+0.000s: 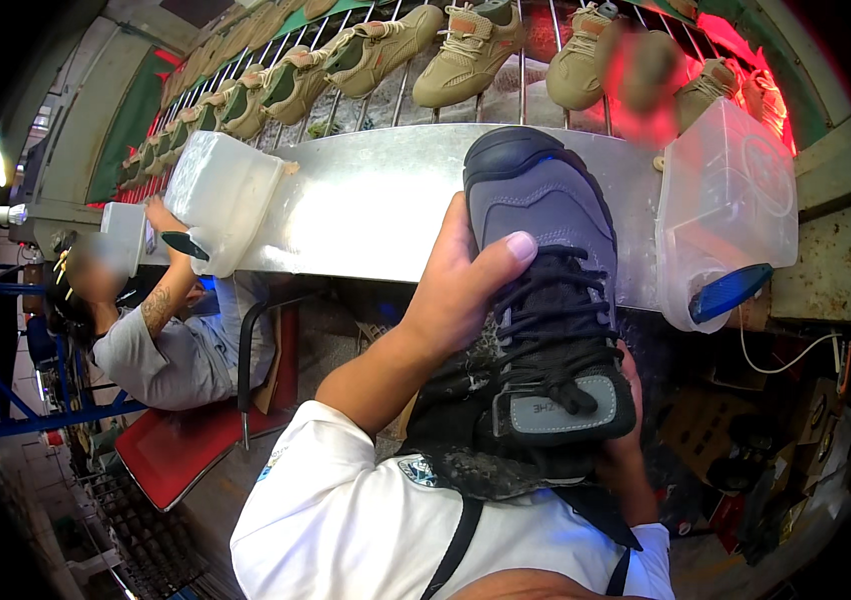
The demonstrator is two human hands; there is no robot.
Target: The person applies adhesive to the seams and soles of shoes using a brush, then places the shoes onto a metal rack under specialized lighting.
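Holding up a dark lace-up shoe

Grasping the forefoot from the left with the left hand, thumb laid on the upper beside the black laces, fingers mostly out of sight. Clasping the heel end from the right with the right hand, largely hidden behind the shoe. Pointing the toe away from the chest, overlapping a metal tabletop in view. Facing a left translucent bin and a right translucent bin, with tan shoes beyond on a rack, and a seated co-worker off to the left.
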